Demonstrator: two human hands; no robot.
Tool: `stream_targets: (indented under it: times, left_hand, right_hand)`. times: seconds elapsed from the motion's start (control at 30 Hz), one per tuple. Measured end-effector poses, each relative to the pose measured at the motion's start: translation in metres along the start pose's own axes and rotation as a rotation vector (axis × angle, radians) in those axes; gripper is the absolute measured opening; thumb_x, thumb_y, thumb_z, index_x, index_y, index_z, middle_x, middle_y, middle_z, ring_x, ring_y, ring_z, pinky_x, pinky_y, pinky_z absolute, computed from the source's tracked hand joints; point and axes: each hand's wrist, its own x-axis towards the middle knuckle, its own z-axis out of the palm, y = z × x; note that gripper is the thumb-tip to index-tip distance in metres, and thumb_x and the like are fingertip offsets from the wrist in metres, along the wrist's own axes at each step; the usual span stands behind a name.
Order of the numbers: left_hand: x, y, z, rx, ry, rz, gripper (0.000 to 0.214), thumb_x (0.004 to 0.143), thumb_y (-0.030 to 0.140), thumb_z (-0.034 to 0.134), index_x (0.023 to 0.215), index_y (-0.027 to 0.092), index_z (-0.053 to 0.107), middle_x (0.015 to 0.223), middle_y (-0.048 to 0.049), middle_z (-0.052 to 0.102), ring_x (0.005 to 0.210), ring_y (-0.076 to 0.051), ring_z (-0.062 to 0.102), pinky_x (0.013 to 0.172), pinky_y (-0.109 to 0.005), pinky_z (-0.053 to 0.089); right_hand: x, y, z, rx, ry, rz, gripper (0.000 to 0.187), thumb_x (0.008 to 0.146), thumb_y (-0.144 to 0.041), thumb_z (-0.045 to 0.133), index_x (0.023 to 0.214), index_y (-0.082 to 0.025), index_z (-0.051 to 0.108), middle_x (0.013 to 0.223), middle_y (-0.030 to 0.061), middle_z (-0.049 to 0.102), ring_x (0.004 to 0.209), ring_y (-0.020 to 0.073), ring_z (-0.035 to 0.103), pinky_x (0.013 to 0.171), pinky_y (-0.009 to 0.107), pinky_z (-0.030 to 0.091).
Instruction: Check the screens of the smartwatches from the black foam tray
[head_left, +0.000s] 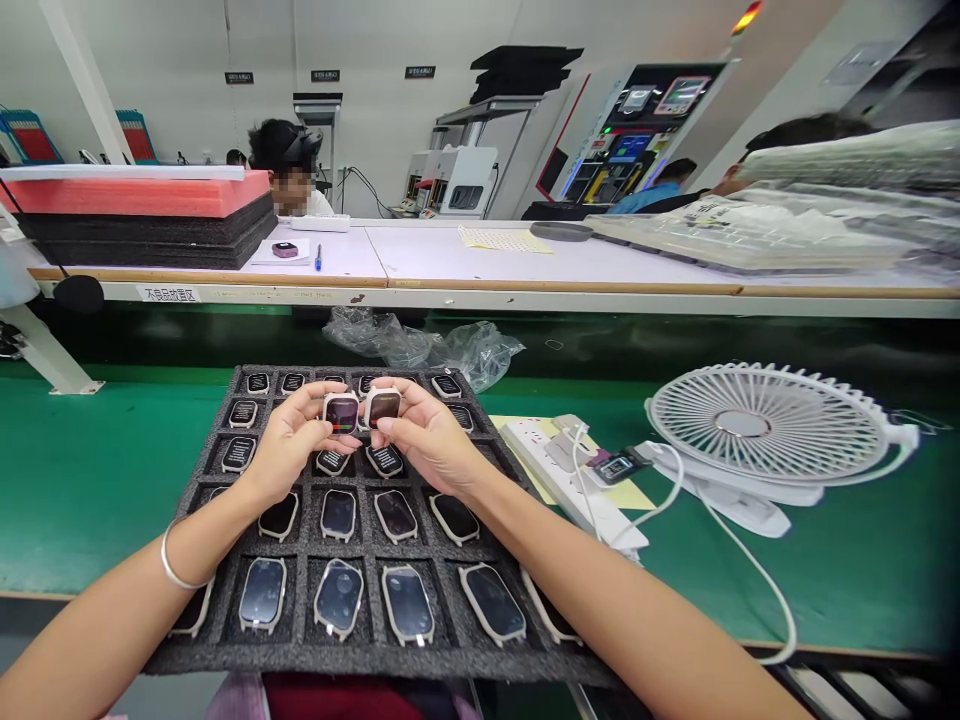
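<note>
My left hand (289, 440) pinches a smartwatch body (343, 414) without a strap; a small coloured strip glows low on its dark screen. In my right hand (427, 435) is a second strapless smartwatch body (383, 406), gripped between thumb and fingers. Both watches are held side by side, close together, above a black foam tray (304, 640). Several more watch bodies lie in the tray's compartments. Nearer ones, such as this watch (407, 603), have dark screens, while a farther watch (385, 459) shows lines of white text. My forearms hide some compartments.
Right of the tray lie a white power strip (555, 480) with cables and a white fan (772, 430). Crumpled clear plastic (420, 345) lies behind the tray. A raised shelf (420, 255) carries black foam (150, 235) and plastic-wrapped trays (780, 240). A person (289, 165) sits beyond.
</note>
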Motion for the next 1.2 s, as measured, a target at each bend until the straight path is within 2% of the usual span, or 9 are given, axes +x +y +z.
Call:
stream_targets:
  times: [0.17,0.3,0.43,0.53,0.7,0.87,1.0,1.2]
  left_hand:
    - [0.010,0.017,-0.001,-0.002,0.012,0.029,0.038,0.070,0.021,0.065,0.108,0.017,0.061,0.092,-0.0038,0.074,0.065,-0.019,0.074,0.067,-0.034,0.062]
    - [0.027,0.047,0.003,-0.013,-0.017,0.124,0.040,0.069,0.021,0.065,0.108,0.017,0.061,0.091,-0.0037,0.074,0.063,-0.017,0.073,0.065,-0.032,0.061]
    - [0.050,0.080,0.013,-0.022,-0.023,0.263,0.049,0.066,0.018,0.065,0.115,0.017,0.060,0.086,-0.0003,0.071,0.063,-0.015,0.072,0.066,-0.030,0.060]
    - [0.066,0.099,0.021,0.025,-0.006,0.375,0.059,0.065,0.013,0.067,0.123,0.018,0.058,0.089,0.0002,0.069,0.066,-0.013,0.071,0.070,-0.028,0.059]
    - [0.082,0.124,0.030,0.114,0.024,0.565,0.066,0.062,0.011,0.071,0.127,0.018,0.058,0.093,-0.0015,0.069,0.068,-0.011,0.068,0.071,-0.026,0.058]
    - [0.083,0.141,0.034,0.179,0.011,0.639,0.065,0.062,0.012,0.072,0.126,0.020,0.059,0.093,-0.0016,0.069,0.067,-0.012,0.068,0.069,-0.027,0.057]
    - [0.081,0.147,0.037,0.163,-0.001,0.680,0.064,0.062,0.013,0.072,0.124,0.021,0.059,0.095,-0.0012,0.071,0.065,-0.011,0.067,0.068,-0.026,0.056]
    - [0.074,0.150,0.041,0.135,-0.019,0.665,0.064,0.062,0.011,0.070,0.125,0.022,0.059,0.099,-0.0018,0.071,0.068,-0.011,0.068,0.070,-0.026,0.057]
  right_hand:
    - [0.013,-0.015,0.003,0.058,-0.034,0.023,0.031,0.084,-0.043,0.068,0.106,-0.021,0.065,0.082,0.0013,0.069,0.062,0.0140,0.063,0.061,0.030,0.050]
    - [0.037,-0.048,0.008,-0.007,-0.078,-0.011,0.027,0.087,-0.039,0.064,0.108,-0.022,0.062,0.080,0.0014,0.069,0.059,0.0145,0.063,0.058,0.030,0.049]
    - [0.063,-0.088,0.016,-0.064,-0.105,-0.118,0.023,0.089,-0.036,0.061,0.107,-0.023,0.058,0.078,0.0001,0.068,0.057,0.0131,0.063,0.055,0.028,0.046]
    - [0.078,-0.114,0.022,-0.105,-0.127,-0.212,0.028,0.084,-0.034,0.064,0.108,-0.023,0.056,0.080,-0.0005,0.068,0.059,0.0125,0.063,0.058,0.028,0.048]
    - [0.087,-0.145,0.028,-0.230,-0.192,-0.373,0.051,0.066,-0.017,0.073,0.113,-0.023,0.054,0.085,-0.0029,0.066,0.066,0.0125,0.065,0.067,0.029,0.051]
    - [0.084,-0.163,0.032,-0.341,-0.215,-0.447,0.053,0.068,-0.017,0.070,0.118,-0.023,0.054,0.084,-0.0021,0.065,0.073,0.0152,0.066,0.070,0.032,0.052]
    - [0.079,-0.170,0.037,-0.333,-0.222,-0.471,0.053,0.067,-0.014,0.068,0.118,-0.023,0.054,0.085,-0.0024,0.066,0.072,0.0150,0.067,0.071,0.032,0.052]
    - [0.074,-0.174,0.041,-0.312,-0.221,-0.475,0.053,0.066,-0.014,0.068,0.117,-0.023,0.054,0.085,-0.0028,0.066,0.071,0.0145,0.067,0.071,0.032,0.052]
